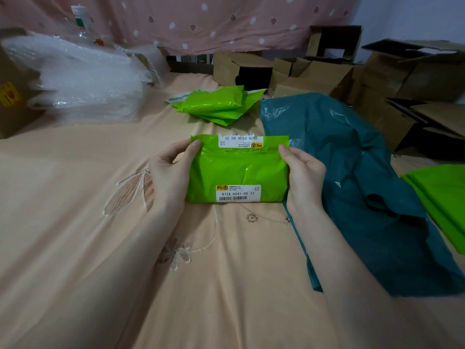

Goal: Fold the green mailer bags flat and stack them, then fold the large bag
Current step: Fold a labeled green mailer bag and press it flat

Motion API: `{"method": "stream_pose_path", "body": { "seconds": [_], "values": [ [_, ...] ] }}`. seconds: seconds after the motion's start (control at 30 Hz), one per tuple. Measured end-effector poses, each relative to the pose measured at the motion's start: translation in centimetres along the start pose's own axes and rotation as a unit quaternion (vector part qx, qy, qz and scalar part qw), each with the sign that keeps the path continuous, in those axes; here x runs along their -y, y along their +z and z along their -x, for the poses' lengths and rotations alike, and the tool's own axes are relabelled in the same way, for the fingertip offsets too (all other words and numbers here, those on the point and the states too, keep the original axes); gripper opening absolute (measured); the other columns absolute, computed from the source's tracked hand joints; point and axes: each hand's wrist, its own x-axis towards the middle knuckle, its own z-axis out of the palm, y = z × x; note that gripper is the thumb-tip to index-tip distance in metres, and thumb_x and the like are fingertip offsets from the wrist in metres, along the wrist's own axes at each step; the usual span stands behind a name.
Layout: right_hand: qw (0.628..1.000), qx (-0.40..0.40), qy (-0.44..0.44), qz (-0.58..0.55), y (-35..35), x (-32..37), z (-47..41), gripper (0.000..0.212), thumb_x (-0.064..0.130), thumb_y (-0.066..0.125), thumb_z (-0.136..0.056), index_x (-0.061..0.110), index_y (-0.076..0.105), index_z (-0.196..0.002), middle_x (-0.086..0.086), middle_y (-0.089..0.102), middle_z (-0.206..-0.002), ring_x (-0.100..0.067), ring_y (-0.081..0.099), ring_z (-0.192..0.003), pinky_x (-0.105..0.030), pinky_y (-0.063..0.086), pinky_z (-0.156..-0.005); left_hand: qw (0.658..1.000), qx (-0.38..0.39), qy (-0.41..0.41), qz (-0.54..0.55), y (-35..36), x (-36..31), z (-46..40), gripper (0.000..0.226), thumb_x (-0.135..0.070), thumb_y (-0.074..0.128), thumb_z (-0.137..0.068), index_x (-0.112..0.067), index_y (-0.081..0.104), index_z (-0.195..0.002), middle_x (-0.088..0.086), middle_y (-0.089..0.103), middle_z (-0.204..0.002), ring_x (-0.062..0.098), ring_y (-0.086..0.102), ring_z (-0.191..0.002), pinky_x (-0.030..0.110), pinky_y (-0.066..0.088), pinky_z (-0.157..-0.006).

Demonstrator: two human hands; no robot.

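Observation:
A folded green mailer bag (237,172) with white shipping labels sits in the middle of the peach bedsheet (75,197). My left hand (172,177) grips its left edge and my right hand (303,178) grips its right edge, thumbs on top. Behind it lies a stack of folded green mailer bags (216,104). A large teal bag (352,177) is spread crumpled to the right, partly under my right hand. Another green mailer bag (442,202) lies at the right edge, cut off by the frame.
A pile of bubble wrap (80,79) fills the back left beside a cardboard box (12,96). Several open cardboard boxes (327,76) crowd the back and right. A pink dotted curtain (201,21) hangs behind.

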Motion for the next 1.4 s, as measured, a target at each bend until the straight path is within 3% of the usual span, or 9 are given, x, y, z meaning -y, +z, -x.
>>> {"method": "stream_pose_path", "body": {
  "seconds": [0.37, 0.53, 0.7, 0.87, 0.93, 1.0, 1.07, 1.17, 1.4],
  "values": [
    [0.998, -0.007, -0.048, 0.026, 0.2, -0.1, 0.2, 0.013, 0.004, 0.068, -0.082, 0.011, 0.067, -0.071, 0.012, 0.065, -0.055, 0.002, 0.057, -0.055, -0.017, 0.048, -0.062, 1.000, -0.006, -0.007, -0.007, 0.1, -0.1, 0.0, 0.017, -0.019, 0.074, -0.078, -0.018, 0.072, -0.094, 0.000, 0.071, -0.088, 0.012, 0.066, -0.085, 0.035, 0.053, -0.089],
    [0.999, -0.005, -0.034, 0.027, 0.2, 0.2, 0.3, 0.015, 0.000, 0.069, -0.079, 0.014, 0.067, -0.083, 0.003, 0.070, -0.075, -0.005, 0.065, -0.067, -0.021, 0.053, -0.070, 1.000, 0.003, -0.002, 0.017, -0.3, -0.1, -0.3, 0.029, -0.013, 0.074, -0.076, -0.025, 0.067, -0.101, 0.002, 0.068, -0.080, 0.016, 0.064, -0.080, 0.038, 0.050, -0.086],
    [0.998, -0.005, -0.053, 0.045, 0.1, 0.1, 0.2, 0.023, -0.001, 0.069, -0.077, 0.017, 0.056, -0.078, 0.010, 0.064, -0.052, -0.008, 0.057, -0.061, -0.028, 0.047, -0.070, 1.000, 0.003, -0.014, 0.016, -0.3, -0.2, -0.3, 0.028, -0.006, 0.070, -0.077, -0.027, 0.061, -0.093, -0.004, 0.067, -0.075, 0.015, 0.063, -0.079, 0.034, 0.048, -0.080],
    [0.998, 0.037, -0.047, 0.036, 0.1, 0.5, 0.1, 0.022, -0.001, 0.069, -0.078, 0.016, 0.055, -0.078, 0.002, 0.064, -0.064, -0.014, 0.057, -0.064, -0.031, 0.046, -0.068, 0.997, 0.060, 0.034, -0.041, -0.3, -1.7, 0.1, 0.021, -0.016, 0.060, -0.083, -0.020, 0.053, -0.103, 0.003, 0.069, -0.090, 0.011, 0.062, -0.086, 0.024, 0.044, -0.072],
    [0.996, 0.064, -0.048, 0.034, 0.1, 0.6, 0.1, 0.022, -0.001, 0.068, -0.079, 0.016, 0.055, -0.078, -0.001, 0.066, -0.067, -0.016, 0.058, -0.066, -0.032, 0.047, -0.069, 0.966, 0.058, 0.147, -0.203, -0.3, -2.4, 0.2, 0.019, -0.033, 0.058, -0.086, -0.025, 0.057, -0.103, -0.005, 0.067, -0.091, 0.011, 0.061, -0.082, 0.026, 0.044, -0.072],
    [0.995, 0.082, -0.052, 0.035, 0.2, 0.7, 0.1, 0.021, 0.000, 0.068, -0.080, 0.016, 0.055, -0.077, 0.000, 0.067, -0.067, -0.014, 0.059, -0.065, -0.032, 0.048, -0.068, 0.890, 0.064, 0.267, -0.365, 0.1, -2.8, 0.4, 0.025, -0.042, 0.049, -0.090, -0.025, 0.061, -0.105, -0.011, 0.066, -0.098, 0.015, 0.059, -0.089, 0.033, 0.043, -0.081],
    [0.993, 0.093, -0.060, 0.035, 0.3, 0.7, 0.2, 0.021, 0.000, 0.068, -0.080, 0.015, 0.054, -0.077, 0.002, 0.067, -0.065, -0.010, 0.060, -0.063, -0.029, 0.048, -0.066, 0.842, 0.091, 0.303, -0.437, 1.1, -3.0, 0.8, 0.034, -0.045, 0.041, -0.093, -0.026, 0.061, -0.113, -0.008, 0.066, -0.109, 0.020, 0.057, -0.103, 0.037, 0.036, -0.089],
    [0.991, 0.107, -0.077, 0.033, 0.4, 0.9, 0.4, 0.020, 0.001, 0.068, -0.081, 0.015, 0.054, -0.078, 0.003, 0.068, -0.064, -0.006, 0.060, -0.061, -0.024, 0.049, -0.063, 0.812, 0.123, 0.319, -0.472, 2.2, -2.7, 1.4, 0.039, -0.050, 0.040, -0.094, -0.025, 0.060, -0.117, -0.004, 0.066, -0.110, 0.022, 0.057, -0.106, 0.036, 0.035, -0.089],
    [0.985, 0.133, -0.102, 0.029, 0.6, 1.2, 0.6, 0.019, 0.000, 0.066, -0.082, 0.014, 0.054, -0.084, -0.004, 0.068, -0.070, -0.011, 0.062, -0.063, -0.023, 0.051, -0.063, 0.915, 0.163, 0.195, -0.313, 2.0, -2.9, 1.1, 0.021, -0.051, 0.065, -0.079, -0.030, 0.064, -0.079, -0.007, 0.064, -0.076, 0.014, 0.058, -0.074, 0.036, 0.047, -0.069]
  ]
}}
